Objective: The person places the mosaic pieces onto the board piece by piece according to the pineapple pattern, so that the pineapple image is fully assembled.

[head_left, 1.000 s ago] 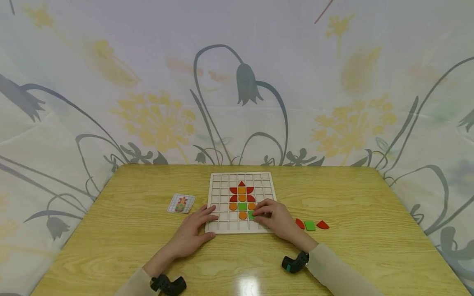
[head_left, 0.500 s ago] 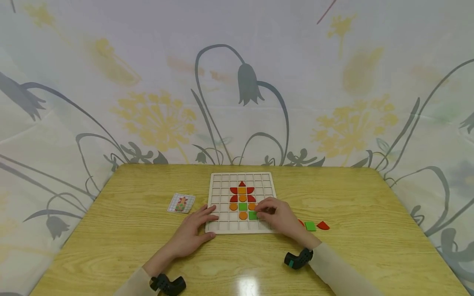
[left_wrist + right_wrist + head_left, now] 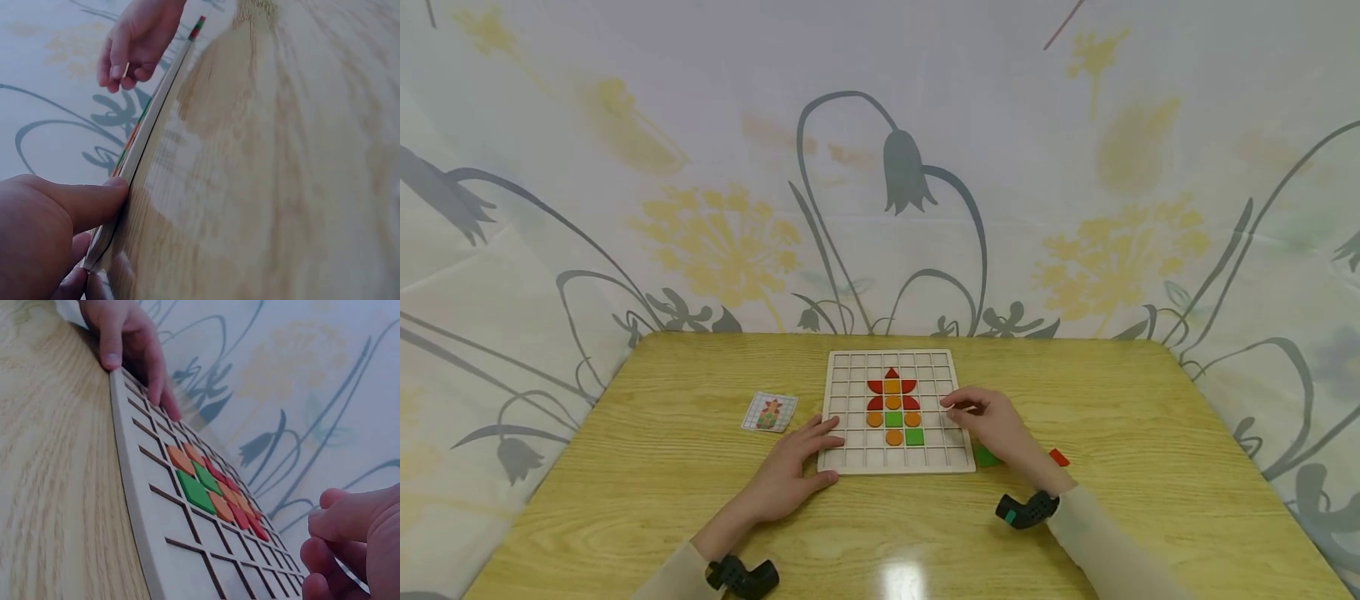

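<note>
A white grid board (image 3: 850,460) lies on the table and bears several flat pieces: red, orange and green, with a green square (image 3: 914,437) in the lower right of the figure. My left hand (image 3: 788,473) rests on the board's left edge, fingers extended over the grid; its thumb (image 3: 100,203) touches the front edge. Over the board's right side hovers my right hand (image 3: 997,423), apart from the pieces. Its fingers are loosely bent, and I see nothing between them in the right wrist view (image 3: 369,544).
Left of the board lies a small card (image 3: 769,412) printed with a similar coloured figure on a grid. Right of the board, a loose green piece (image 3: 986,456) and a red piece (image 3: 1058,457) lie partly hidden by my right hand and forearm.
My right hand has let go of the green square, which now lies in its grid cell, and has moved right across the board. The left hand has stayed in place.
</note>
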A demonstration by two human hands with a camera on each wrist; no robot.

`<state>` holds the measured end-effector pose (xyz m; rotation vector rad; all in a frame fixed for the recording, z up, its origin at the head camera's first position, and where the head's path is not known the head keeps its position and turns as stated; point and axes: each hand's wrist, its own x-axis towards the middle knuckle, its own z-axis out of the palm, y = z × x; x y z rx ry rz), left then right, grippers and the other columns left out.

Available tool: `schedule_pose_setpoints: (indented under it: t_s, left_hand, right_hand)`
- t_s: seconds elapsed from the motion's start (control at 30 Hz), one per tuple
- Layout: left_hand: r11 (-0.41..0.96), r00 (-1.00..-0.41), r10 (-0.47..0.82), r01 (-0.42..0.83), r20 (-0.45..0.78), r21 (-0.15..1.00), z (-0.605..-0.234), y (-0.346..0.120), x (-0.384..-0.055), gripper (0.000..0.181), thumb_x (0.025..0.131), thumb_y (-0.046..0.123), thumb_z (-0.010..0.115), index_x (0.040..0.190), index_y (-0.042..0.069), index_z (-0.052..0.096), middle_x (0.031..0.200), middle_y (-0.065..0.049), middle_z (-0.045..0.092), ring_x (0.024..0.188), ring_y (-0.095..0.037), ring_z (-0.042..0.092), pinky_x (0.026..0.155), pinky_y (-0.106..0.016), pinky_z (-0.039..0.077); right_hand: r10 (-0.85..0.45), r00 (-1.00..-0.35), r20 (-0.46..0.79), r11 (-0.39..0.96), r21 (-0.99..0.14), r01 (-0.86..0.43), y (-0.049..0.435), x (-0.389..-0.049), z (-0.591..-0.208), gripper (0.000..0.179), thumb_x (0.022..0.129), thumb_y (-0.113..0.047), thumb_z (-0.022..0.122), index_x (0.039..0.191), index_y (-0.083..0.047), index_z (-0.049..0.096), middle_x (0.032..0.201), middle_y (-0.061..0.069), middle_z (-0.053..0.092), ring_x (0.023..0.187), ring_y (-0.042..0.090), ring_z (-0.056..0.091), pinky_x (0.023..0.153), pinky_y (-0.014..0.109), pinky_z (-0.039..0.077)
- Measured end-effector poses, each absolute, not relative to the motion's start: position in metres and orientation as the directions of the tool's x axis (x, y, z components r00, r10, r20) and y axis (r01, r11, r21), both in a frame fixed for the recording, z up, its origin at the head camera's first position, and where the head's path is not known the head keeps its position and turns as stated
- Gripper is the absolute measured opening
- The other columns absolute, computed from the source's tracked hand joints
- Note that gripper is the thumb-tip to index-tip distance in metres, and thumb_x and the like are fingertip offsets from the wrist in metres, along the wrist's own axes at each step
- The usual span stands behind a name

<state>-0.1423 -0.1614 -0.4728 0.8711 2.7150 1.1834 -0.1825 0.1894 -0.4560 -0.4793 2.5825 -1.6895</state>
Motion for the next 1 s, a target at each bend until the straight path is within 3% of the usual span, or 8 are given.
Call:
schedule_pose_setpoints:
  t_s: [0.23,0.43,0.67,1.0]
  left_hand:
    - [0.544,-0.837,0.521,0.477,0.168,0.69,-0.472,-0.162,-0.143,0.043,0.096,0.025,0.068,0.136,0.011,0.061,0.156,-0.009,0.04,0.146,-0.04,0.024,0.109,-0.069,0.019]
    - [0.541,-0.839,0.519,0.471,0.164,0.696,-0.472,-0.161,-0.142,0.043,0.095,0.025,0.069,0.136,0.012,0.062,0.156,-0.009,0.04,0.147,-0.04,0.024,0.109,-0.07,0.018]
    - [0.542,-0.842,0.515,0.467,0.163,0.699,-0.475,-0.161,-0.143,0.043,0.095,0.024,0.069,0.136,0.013,0.062,0.156,-0.008,0.039,0.147,-0.039,0.023,0.11,-0.069,0.017]
    - [0.544,-0.844,0.51,0.464,0.164,0.699,-0.474,-0.161,-0.143,0.043,0.095,0.025,0.069,0.135,0.012,0.062,0.156,-0.008,0.039,0.147,-0.037,0.023,0.11,-0.068,0.018]
  right_hand:
    - [-0.288,-0.95,0.122,0.449,-0.859,-0.246,0.224,-0.179,-0.453,0.016,0.096,-0.01,0.068,0.11,-0.005,0.075,0.111,0.007,0.07,0.093,0.017,0.065,0.077,0.028,0.054]
    - [-0.39,-0.916,0.094,0.536,-0.785,-0.309,0.246,-0.167,-0.455,0.017,0.094,-0.01,0.07,0.11,-0.007,0.074,0.108,0.006,0.07,0.093,0.016,0.065,0.078,0.029,0.055]
    - [-0.52,-0.854,0.001,0.527,-0.786,-0.322,0.255,-0.162,-0.456,0.029,0.088,-0.012,0.077,0.116,-0.009,0.072,0.112,0.004,0.068,0.093,0.015,0.06,0.077,0.026,0.05]
    - [-0.551,-0.833,-0.048,0.539,-0.783,-0.311,0.253,-0.171,-0.45,0.031,0.086,-0.011,0.078,0.117,-0.008,0.071,0.108,0.001,0.069,0.1,0.019,0.062,0.083,0.029,0.051]
